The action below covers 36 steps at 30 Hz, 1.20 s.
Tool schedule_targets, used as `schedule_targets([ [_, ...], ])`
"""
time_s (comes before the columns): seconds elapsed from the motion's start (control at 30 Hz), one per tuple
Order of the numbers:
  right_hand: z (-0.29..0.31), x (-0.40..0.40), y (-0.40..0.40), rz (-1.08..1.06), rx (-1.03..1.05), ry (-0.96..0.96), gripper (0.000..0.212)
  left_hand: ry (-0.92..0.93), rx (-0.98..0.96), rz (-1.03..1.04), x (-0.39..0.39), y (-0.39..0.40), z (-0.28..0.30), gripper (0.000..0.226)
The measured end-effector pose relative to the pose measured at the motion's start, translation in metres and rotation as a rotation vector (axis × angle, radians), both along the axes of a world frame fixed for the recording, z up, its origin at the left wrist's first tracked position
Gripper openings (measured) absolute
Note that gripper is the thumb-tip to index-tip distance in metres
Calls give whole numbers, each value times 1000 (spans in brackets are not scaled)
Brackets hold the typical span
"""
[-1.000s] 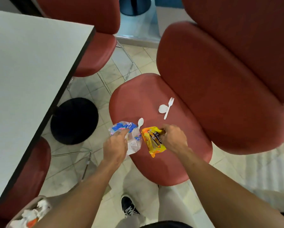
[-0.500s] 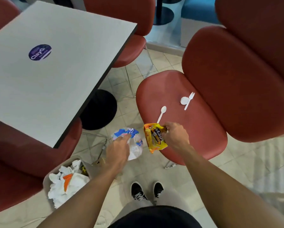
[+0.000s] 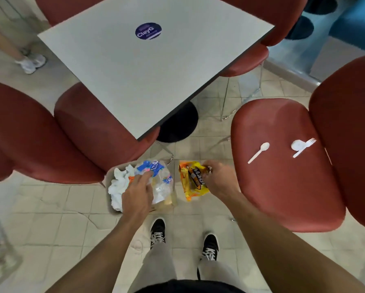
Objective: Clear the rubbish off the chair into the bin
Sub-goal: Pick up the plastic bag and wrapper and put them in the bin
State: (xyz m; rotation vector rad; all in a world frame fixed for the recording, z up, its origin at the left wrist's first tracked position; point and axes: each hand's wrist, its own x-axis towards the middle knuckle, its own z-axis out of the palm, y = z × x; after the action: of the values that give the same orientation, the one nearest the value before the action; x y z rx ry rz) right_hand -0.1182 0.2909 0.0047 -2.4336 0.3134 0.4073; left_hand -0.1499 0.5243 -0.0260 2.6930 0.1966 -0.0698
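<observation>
My left hand (image 3: 138, 194) pinches a crumpled blue and clear plastic wrapper (image 3: 156, 173) right above the beige bin (image 3: 109, 199) on the floor, which holds white crumpled paper. My right hand (image 3: 219, 179) grips a yellow snack wrapper (image 3: 191, 182) in the air just right of the bin, beside the front of the red chair (image 3: 283, 187). On the chair seat lie a white plastic spoon (image 3: 259, 152) and a white plastic fork (image 3: 305, 146) that crosses a second white spoon (image 3: 297, 144).
A grey table (image 3: 156, 66) with a round purple sticker stands ahead on a black base. Red chairs surround it, one close on the left (image 3: 50, 134). Another person's feet (image 3: 30, 63) are at the far left. My black shoes stand on the tiled floor below.
Both hands carried their wrappers left, off the chair seat. The blue wrapper is now over the bin and the yellow one beside it. The view swung left too.
</observation>
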Motion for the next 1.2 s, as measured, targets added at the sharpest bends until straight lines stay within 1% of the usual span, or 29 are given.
schedule_targets([
  [0.07,-5,4,28,21,5,7,32,2,23,34,-1,31,-4,43],
  [0.17,-14,12,73,47,-8,13,30,60,65,32,-1,73,-15,42],
  [0.33,-32,27,149,52,-69,31,29,167,37,-31,6,126,-44,41],
  [0.57,-75,35,220,13,-223,118,29,319,47,-185,8,162,-89,56],
  [0.67,-92,31,235,27,-191,208,29,356,33,-261,8,168,-98,57],
  [0.73,-99,25,243,62,-141,237,32,322,77,-330,7,172,-99,54],
  [0.8,-98,19,246,52,-107,239,37,262,110,-377,6,173,-97,50],
  [0.97,-77,17,239,9,-106,176,51,135,76,-340,8,170,-79,49],
  [1.07,-63,20,234,-19,-110,142,45,70,72,-349,12,166,-69,48],
  [1.2,-45,19,223,-8,-98,141,38,55,88,-365,19,156,-56,48],
])
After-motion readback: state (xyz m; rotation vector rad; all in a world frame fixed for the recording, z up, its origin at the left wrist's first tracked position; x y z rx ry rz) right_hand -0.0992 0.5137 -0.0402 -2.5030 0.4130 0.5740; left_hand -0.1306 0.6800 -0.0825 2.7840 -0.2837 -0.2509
